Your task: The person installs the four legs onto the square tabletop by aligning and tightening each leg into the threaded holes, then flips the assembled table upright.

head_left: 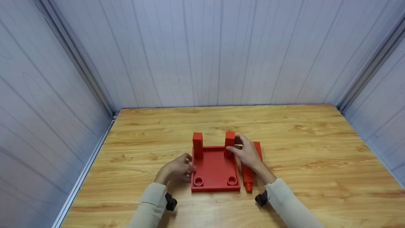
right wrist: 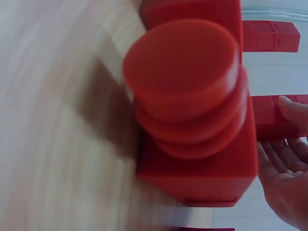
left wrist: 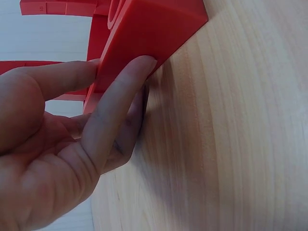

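A shallow red tray-like panel [head_left: 215, 167] lies on the table, with round sockets [head_left: 232, 180] at its two near corners. Square red posts stand upright at its far corners, a left post [head_left: 197, 142] and a right post [head_left: 230, 139]. My right hand [head_left: 248, 153] pinches the right post between thumb and fingers. At the panel's left side, my left hand [head_left: 178, 167] holds the edge, thumb at the rim and a finger against the outer wall [left wrist: 139, 33]. Under my right forearm lies a loose red post [head_left: 247, 174], whose stepped round peg [right wrist: 180, 72] fills the right wrist view.
Beside the loose post, more red [head_left: 258, 150] shows past my right hand. The wood-grain table [head_left: 142, 133] meets a pale panelled wall [head_left: 202, 63] at the back. Side walls stand left and right.
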Motion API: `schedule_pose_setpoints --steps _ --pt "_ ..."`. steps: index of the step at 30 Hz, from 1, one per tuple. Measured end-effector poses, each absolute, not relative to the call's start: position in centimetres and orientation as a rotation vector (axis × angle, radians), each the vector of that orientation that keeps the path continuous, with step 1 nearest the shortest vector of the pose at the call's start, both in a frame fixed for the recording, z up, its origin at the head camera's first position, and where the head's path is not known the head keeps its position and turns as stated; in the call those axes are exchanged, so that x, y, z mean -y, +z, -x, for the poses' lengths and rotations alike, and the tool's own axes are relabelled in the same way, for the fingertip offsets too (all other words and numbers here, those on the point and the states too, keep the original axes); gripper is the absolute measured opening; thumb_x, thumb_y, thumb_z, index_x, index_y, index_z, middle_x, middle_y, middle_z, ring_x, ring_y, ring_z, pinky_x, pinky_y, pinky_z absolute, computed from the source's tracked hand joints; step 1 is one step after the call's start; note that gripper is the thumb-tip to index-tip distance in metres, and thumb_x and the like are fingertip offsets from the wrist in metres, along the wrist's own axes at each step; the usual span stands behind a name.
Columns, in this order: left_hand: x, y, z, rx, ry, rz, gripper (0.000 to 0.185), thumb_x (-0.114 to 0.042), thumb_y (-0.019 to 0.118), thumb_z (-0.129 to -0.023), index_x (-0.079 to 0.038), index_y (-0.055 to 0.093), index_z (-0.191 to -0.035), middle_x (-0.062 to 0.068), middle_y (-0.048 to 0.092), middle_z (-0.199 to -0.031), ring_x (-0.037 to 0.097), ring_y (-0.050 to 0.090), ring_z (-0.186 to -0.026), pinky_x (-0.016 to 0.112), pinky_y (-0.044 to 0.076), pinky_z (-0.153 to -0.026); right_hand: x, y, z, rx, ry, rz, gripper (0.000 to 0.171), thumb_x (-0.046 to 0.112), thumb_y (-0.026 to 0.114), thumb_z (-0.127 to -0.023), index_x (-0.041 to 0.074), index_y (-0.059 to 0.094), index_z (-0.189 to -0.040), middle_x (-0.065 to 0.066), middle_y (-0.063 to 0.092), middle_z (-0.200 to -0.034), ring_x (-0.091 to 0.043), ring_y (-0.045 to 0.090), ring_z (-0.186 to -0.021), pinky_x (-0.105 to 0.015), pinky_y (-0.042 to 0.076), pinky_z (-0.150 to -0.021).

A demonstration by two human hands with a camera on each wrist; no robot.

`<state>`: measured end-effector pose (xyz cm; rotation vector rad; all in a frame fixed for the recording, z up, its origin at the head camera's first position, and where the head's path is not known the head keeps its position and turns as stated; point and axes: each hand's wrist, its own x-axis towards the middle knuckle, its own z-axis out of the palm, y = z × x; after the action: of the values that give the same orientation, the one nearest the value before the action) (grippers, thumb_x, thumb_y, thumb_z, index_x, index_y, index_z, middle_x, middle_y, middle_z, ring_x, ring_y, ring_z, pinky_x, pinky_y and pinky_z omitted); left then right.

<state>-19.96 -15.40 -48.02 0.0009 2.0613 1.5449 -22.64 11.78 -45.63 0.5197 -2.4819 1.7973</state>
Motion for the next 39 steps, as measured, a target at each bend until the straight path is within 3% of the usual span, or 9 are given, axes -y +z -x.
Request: schedule_pose_setpoints --steps 15,21,29,36,39 --pt "15.4 -48.1 19.9 -2.029 1.581 0.006 0.037 0.002 0.054 -0.090 0.002 0.033 -0.121 0.007 0.045 -0.080 0.017 0.042 -0.064 0.029 0.043 -0.055 -13.1 -45.2 22.6 2.534 1.922 -0.490 0.053 0.014 0.067 -0.089 0.002 0.045 -0.135 -0.019 0.053 -0.133 -0.034 0.051 -0.124 -0.045 0.045 -0.101" --pt "15.5 -48.2 20.0 -2.024 1.587 0.007 0.037 0.002 0.053 -0.090 0.002 0.033 -0.121 0.007 0.044 -0.078 0.018 0.042 -0.064 0.029 0.043 -0.055 -14.0 -45.2 22.7 2.368 1.954 -0.595 0.045 0.003 0.065 -0.089 -0.006 0.048 -0.129 -0.026 0.052 -0.129 -0.042 0.050 -0.121 -0.055 0.039 -0.103" --pt "15.6 -48.1 20.0 -2.055 1.533 -0.035 0.038 -0.001 0.053 -0.091 0.003 0.031 -0.123 0.008 0.046 -0.083 0.018 0.043 -0.065 0.031 0.048 -0.057 -14.9 -45.6 23.3 2.390 1.872 -0.429 0.034 -0.002 0.061 -0.089 -0.004 0.053 -0.122 -0.021 0.058 -0.119 -0.037 0.057 -0.111 -0.037 0.050 -0.094" --pt "15.7 -48.2 20.0 -2.061 1.543 -0.044 0.038 0.001 0.053 -0.091 0.003 0.032 -0.122 0.008 0.046 -0.084 0.019 0.042 -0.066 0.030 0.043 -0.056 -15.6 -45.5 23.2 2.426 1.793 -0.343 0.034 -0.001 0.062 -0.089 -0.007 0.053 -0.121 -0.024 0.058 -0.118 -0.041 0.057 -0.110 -0.042 0.048 -0.094" --pt "15.6 -48.2 20.0 -2.037 1.561 -0.039 0.037 0.004 0.051 -0.090 0.003 0.032 -0.121 0.009 0.045 -0.084 0.019 0.041 -0.066 0.029 0.042 -0.056 -16.0 -45.2 23.2 2.441 1.775 -0.310 0.034 0.000 0.062 -0.089 -0.008 0.053 -0.121 -0.025 0.057 -0.118 -0.043 0.056 -0.112 -0.032 0.049 -0.091"
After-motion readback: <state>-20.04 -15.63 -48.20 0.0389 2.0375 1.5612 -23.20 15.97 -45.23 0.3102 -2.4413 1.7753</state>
